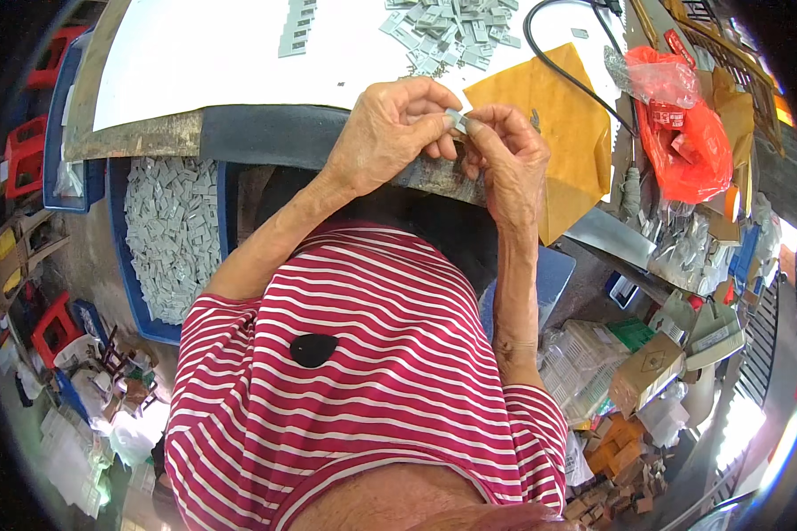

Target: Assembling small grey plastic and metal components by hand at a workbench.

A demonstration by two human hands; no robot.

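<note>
Between my two hands, just above the table's near edge, is a small grey plastic piece [457, 120]. My left hand [396, 128] pinches its left end between thumb and fingers. On the other end, the thumb and forefinger of my right hand [507, 152] are closed. Fingertips cover much of the piece, so its details are hidden. Beyond my hands lies a heap of similar flat grey plastic pieces [456, 31], with tiny brownish parts [427, 69] scattered at its near side. A neat row of the grey pieces [298, 26] lies farther left on the white table surface [195, 62].
An orange-brown paper sheet or envelope [562, 124] hangs over the table edge by my right hand, a black cable [540, 49] looping across it. Red plastic bags [686, 146] are at the right. Below the table at left stands a blue crate [133, 301] full of grey pieces.
</note>
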